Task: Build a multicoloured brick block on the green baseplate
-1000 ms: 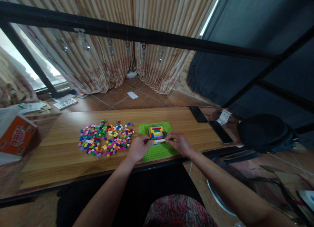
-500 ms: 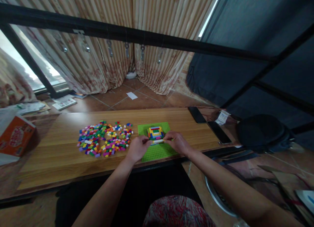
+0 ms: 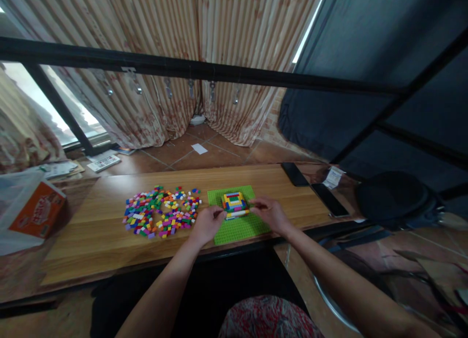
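Observation:
A green studded baseplate [image 3: 239, 231] lies on the table, and a low, layered structure of coloured toy bricks [image 3: 234, 201] is built on it. Along its near side runs a narrow white-and-yellow brick row [image 3: 237, 214]. At the row's left end is my left hand [image 3: 208, 224], fingers curled and thumb close to them; whatever is between the fingertips is hidden. My right hand [image 3: 271, 214] hovers just right of the structure, its fingers somewhat apart and nothing visible in them. Left of the plate spreads a pile of small loose bricks [image 3: 170, 226] in many colours.
Two dark phones, one at the back [image 3: 294, 174] and one nearer [image 3: 330, 199], lie at the table's right end beside a white packet [image 3: 333, 177]. An orange-and-white box [image 3: 38, 211] stands at the far left. A black bag [image 3: 387, 197] sits on the right.
My right hand has come away from the right end of the white brick row and its fingers have loosened. My left hand stays by the left end. The whole view has shifted slightly.

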Demonstrator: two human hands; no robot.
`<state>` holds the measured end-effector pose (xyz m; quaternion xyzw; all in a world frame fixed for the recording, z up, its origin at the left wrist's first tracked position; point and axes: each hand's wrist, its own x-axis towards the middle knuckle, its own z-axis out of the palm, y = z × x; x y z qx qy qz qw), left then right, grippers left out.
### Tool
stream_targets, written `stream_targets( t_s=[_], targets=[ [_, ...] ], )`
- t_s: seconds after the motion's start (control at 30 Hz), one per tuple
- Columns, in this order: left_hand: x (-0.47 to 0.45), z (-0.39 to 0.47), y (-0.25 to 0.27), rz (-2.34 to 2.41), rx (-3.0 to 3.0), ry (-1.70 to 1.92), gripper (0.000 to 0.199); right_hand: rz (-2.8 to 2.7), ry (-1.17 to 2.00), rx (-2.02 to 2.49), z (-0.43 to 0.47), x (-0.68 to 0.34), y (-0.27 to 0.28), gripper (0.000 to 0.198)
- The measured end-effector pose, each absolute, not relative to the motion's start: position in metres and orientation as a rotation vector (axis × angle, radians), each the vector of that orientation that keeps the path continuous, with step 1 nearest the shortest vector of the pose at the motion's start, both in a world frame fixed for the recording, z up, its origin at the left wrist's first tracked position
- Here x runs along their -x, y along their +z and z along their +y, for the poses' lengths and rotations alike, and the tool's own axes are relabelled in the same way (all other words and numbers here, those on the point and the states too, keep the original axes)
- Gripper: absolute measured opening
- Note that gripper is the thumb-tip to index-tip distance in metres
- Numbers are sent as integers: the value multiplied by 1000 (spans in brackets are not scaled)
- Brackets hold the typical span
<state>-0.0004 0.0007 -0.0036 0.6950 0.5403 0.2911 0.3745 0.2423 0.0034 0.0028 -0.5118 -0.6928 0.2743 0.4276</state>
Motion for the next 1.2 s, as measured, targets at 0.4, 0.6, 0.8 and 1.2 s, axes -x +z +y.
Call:
stream_targets(
  t_s=[0.4, 0.6, 0.8, 1.2],
  targets=[
    [-6, -4, 2, 1495, -1774, 692, 27, -1276, 1139, 1595, -2, -218, -16, 28],
    [-11, -6, 3, 1578, -1746, 631, 26, -1226, 1202, 1563, 0, -219, -19, 27],
    [-15, -5, 4, 1623, -1726, 632, 27, -1203, 1212, 1551, 4, -216, -17, 26],
    [-4, 2, 12, 1634, -1678, 841, 27, -1430, 835, 1737, 16, -225, -9, 42]
  ],
)
